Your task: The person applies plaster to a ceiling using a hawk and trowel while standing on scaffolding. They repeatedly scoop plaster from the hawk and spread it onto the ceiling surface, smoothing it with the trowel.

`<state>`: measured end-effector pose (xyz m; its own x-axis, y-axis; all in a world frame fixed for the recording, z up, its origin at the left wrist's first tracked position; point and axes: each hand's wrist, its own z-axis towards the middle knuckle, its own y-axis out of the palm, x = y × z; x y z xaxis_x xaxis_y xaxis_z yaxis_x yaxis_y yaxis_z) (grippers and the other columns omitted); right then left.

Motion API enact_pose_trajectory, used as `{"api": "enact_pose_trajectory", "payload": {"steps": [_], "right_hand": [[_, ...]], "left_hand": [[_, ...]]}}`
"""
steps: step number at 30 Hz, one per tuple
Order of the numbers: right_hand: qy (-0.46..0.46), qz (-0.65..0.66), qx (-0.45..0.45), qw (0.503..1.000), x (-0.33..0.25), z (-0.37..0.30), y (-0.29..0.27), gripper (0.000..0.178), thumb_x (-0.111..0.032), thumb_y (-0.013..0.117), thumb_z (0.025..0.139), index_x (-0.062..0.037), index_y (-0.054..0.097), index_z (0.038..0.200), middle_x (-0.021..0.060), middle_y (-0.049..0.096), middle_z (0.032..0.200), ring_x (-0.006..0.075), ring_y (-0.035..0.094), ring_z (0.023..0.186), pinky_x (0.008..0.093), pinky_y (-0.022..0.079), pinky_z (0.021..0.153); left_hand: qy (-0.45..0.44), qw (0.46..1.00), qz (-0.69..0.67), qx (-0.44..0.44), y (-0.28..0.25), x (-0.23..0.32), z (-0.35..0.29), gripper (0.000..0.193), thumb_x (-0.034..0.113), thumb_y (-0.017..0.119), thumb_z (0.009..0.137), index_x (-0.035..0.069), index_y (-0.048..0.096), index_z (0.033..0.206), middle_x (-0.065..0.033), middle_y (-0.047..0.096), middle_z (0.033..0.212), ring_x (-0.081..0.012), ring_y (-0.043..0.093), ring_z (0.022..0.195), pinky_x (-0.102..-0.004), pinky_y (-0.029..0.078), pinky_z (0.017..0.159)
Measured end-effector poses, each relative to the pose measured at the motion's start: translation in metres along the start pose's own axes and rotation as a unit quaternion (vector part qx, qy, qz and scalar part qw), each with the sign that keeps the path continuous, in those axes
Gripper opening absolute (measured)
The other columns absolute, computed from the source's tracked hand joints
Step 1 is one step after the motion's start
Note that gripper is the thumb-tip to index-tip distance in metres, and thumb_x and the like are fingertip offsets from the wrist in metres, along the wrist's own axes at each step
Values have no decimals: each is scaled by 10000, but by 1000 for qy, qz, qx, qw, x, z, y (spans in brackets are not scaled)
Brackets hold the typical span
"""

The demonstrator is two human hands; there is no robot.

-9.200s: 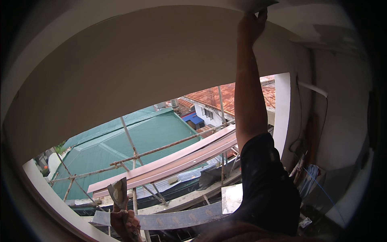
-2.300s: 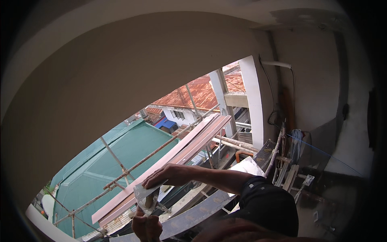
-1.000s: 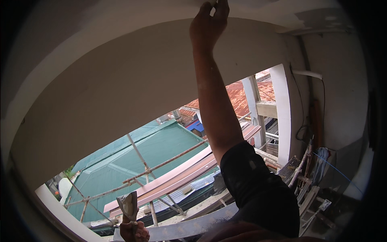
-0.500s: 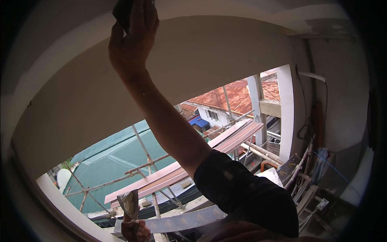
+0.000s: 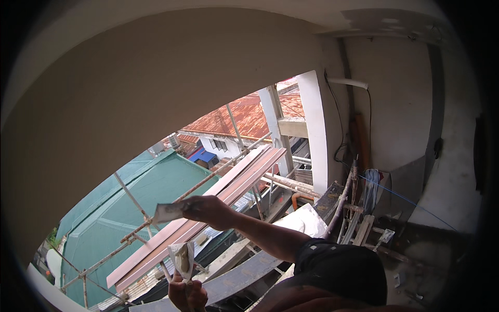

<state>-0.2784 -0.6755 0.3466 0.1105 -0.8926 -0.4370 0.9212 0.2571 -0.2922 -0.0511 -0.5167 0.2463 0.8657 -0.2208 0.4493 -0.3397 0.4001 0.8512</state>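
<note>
Low in the view, my left hand (image 5: 188, 294) is closed round the handle of a putty knife (image 5: 182, 256), its blade pointing up with a lump of pale putty on it. Just above and to the right, my right hand (image 5: 210, 212) grips a flat, pale scraper (image 5: 168, 212) by one edge. The scraper points left and stands apart from the putty knife. My right arm, in a dark sleeve, reaches in from the lower right.
Overhead runs a plain wall face (image 5: 156, 78) above a wide opening. Past it stand scaffold poles (image 5: 132, 195), pink planks (image 5: 234, 190), a green roof (image 5: 104, 249) and a rusty roof (image 5: 234, 122). Poles and timber pieces (image 5: 358, 229) lean at the right, by a blue line (image 5: 410, 200).
My right hand has come down from the ceiling with the scraper to near the putty knife. My left hand has shifted slightly right and up. The view has turned to the right.
</note>
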Motion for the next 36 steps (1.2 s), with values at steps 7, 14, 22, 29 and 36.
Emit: {"api": "enact_pose_trajectory", "payload": {"steps": [7, 14, 22, 29, 36], "right_hand": [[73, 82, -30, 993, 50, -93, -135, 361, 35, 549, 996, -49, 629, 1338, 133, 692, 1265, 238, 636, 1228, 374, 495, 1062], [42, 25, -22, 999, 112, -142, -247, 410, 28, 526, 977, -102, 626, 1352, 168, 692, 1250, 254, 689, 1126, 371, 530, 976], [317, 187, 333, 868, 173, -266, -283, 217, -65, 642, 931, -52, 684, 1143, -12, 694, 985, 66, 588, 855, 273, 478, 800], [338, 218, 425, 811, 193, -301, -277, 222, -33, 622, 924, -46, 681, 1137, 3, 710, 1010, 78, 629, 877, 272, 508, 813], [269, 278, 385, 838, 196, -244, -270, 233, -22, 621, 923, -45, 673, 1149, 3, 710, 1023, 82, 635, 898, 270, 498, 835]], "left_hand": [[-44, 994, -51, -83, 23, -113, 142, 685, 145, 406, 890, -7, 227, 1534, -227, 583, 772, -167, 413, 407, -318, 380, 346], [10, 1000, -7, 0, 58, -179, 218, 679, 119, 435, 857, -79, 253, 1480, -326, 566, 1254, -190, 471, 471, -321, 377, 313], [-16, 997, 46, -52, 73, -173, 234, 675, 169, 411, 906, -28, 259, 1534, -157, 548, 929, -180, 422, 412, -336, 356, 344], [-42, 998, -3, -40, 45, -170, 226, 684, 180, 381, 930, -60, 217, 1550, -133, 491, 628, -210, 426, 408, -359, 370, 352], [-15, 998, 35, -59, 44, -175, 210, 687, 186, 389, 945, -50, 200, 1562, -158, 508, 667, -243, 458, 459, -367, 398, 379]]}}
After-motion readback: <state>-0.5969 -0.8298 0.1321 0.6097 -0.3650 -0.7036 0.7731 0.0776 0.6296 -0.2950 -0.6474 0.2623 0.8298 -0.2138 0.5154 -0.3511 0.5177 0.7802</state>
